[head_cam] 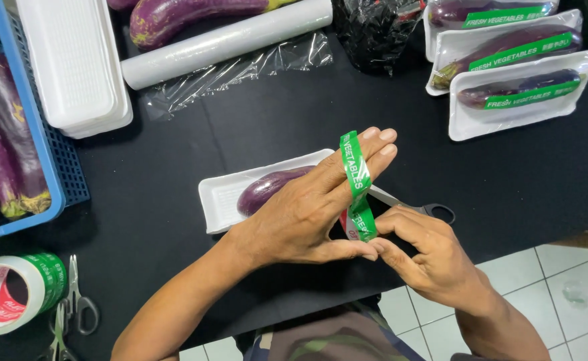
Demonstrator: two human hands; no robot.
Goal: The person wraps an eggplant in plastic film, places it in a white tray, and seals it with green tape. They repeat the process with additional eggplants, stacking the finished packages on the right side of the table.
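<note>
The left hand (301, 214) holds a strip of green tape (358, 184) stretched between its extended fingertips and its thumb. The right hand (427, 251) pinches the strip's lower end against that thumb, fingers curled closed. Both hands hover over a white tray (217, 197) holding an eggplant (267, 187), whose right half the left hand hides, along with much of the tray. Scissors (417, 206) lie behind the hands, only part of a blade and one black loop showing. At the left edge a blue basket (37, 127) of eggplants is cut off. A tape roll (13, 291) sits bottom left, and three wrapped trays (508, 80) top right.
</note>
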